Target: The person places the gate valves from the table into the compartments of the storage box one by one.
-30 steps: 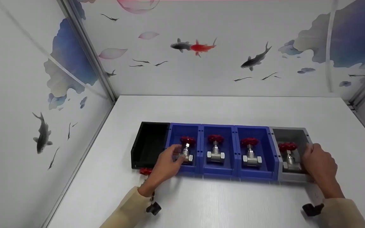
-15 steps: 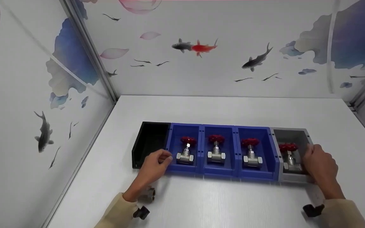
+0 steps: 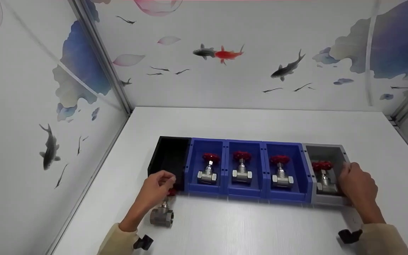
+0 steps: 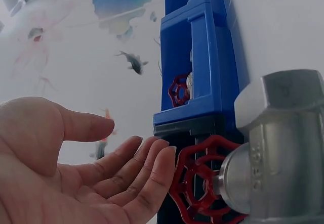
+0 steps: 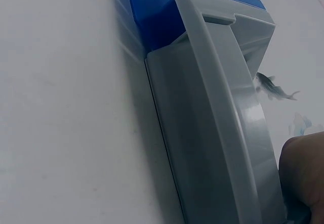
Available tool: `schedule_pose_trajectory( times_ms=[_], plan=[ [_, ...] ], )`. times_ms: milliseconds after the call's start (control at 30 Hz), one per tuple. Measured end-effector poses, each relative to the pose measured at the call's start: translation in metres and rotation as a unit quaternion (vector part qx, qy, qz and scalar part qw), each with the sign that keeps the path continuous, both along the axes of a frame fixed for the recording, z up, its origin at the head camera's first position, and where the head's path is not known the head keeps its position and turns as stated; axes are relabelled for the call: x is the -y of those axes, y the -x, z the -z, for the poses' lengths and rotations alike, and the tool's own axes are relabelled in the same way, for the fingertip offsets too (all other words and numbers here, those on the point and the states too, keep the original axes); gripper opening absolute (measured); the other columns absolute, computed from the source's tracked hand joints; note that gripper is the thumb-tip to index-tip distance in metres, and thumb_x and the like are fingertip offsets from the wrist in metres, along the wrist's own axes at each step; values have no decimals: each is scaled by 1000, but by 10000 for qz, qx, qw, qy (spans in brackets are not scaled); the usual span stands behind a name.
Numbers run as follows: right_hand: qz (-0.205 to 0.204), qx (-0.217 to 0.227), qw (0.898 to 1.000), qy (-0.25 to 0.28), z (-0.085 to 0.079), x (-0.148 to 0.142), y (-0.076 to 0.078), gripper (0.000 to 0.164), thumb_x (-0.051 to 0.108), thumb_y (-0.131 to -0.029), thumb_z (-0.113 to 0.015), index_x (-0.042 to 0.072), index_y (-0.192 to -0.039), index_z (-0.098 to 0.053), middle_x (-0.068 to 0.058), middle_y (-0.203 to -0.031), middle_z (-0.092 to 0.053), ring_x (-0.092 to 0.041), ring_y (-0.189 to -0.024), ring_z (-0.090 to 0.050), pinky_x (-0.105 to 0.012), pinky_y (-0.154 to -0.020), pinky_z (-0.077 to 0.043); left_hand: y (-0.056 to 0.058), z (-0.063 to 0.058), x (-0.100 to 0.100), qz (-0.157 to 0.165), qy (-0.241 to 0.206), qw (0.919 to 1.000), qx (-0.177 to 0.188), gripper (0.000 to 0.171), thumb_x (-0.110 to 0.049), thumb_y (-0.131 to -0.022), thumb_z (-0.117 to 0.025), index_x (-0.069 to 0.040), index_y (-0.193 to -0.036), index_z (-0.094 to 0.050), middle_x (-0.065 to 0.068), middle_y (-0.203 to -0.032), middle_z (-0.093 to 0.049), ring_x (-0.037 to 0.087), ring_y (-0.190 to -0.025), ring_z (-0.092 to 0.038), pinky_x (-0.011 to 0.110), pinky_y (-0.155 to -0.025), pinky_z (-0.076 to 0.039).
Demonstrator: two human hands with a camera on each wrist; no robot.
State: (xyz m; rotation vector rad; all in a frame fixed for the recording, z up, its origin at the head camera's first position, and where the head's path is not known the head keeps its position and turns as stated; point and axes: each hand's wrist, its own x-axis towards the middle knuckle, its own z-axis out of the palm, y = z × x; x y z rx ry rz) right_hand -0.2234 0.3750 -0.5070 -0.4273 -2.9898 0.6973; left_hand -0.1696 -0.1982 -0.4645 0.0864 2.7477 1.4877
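Observation:
My left hand (image 3: 156, 186) is just in front of the black bin (image 3: 170, 156), fingers loosely bent and holding nothing. Below it, a gate valve (image 3: 161, 216) with a red handwheel lies on the table. In the left wrist view, that handwheel (image 4: 202, 181) is right beside my fingertips; whether they touch cannot be told. My right hand (image 3: 358, 182) grips the right wall of the grey bin (image 3: 331, 200), fingers curled over it. Inside the grey bin is another valve (image 3: 326, 184). Three blue bins hold one valve each: left (image 3: 207, 175), middle (image 3: 242, 173) and right (image 3: 282, 179).
The bins stand side by side in one row on a white table (image 3: 253, 226). White panels (image 3: 154, 88) printed with fish enclose the back and sides. A metal frame post (image 3: 101, 56) stands at the back left corner.
My left hand has drawn away from the valve in the left blue bin, moving left and toward me, uncovering the valve on the table. The right hand has stayed at the grey bin.

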Motion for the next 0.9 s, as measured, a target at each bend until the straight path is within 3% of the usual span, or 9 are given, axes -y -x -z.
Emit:
schedule_pose_trajectory(
  times_ms=[433, 900],
  plan=[
    [-63, -92, 9999, -57, 1, 1, -1, 64, 39, -107, -18, -17, -123, -42, -31, -84, -57, -32, -66, -50, -42, -54, -39, -16, 3, 24, -530, -238, 9981, 189, 16, -13, -99, -61, 0, -102, -68, 10, -95, -69, 27, -88, -67, 30, -73, -57],
    [-53, -163, 9999, -20, 0, 0, -2, 60, 37, -107, -20, -16, -122, -43, -39, -92, -57, -39, -68, -56, -49, -55, -43, -22, 13, 39, -789, -128, 9939, 763, 18, -16, -99, -60, -1, -101, -70, 12, -95, -70, 25, -88, -66, 33, -75, -57]
  ],
)
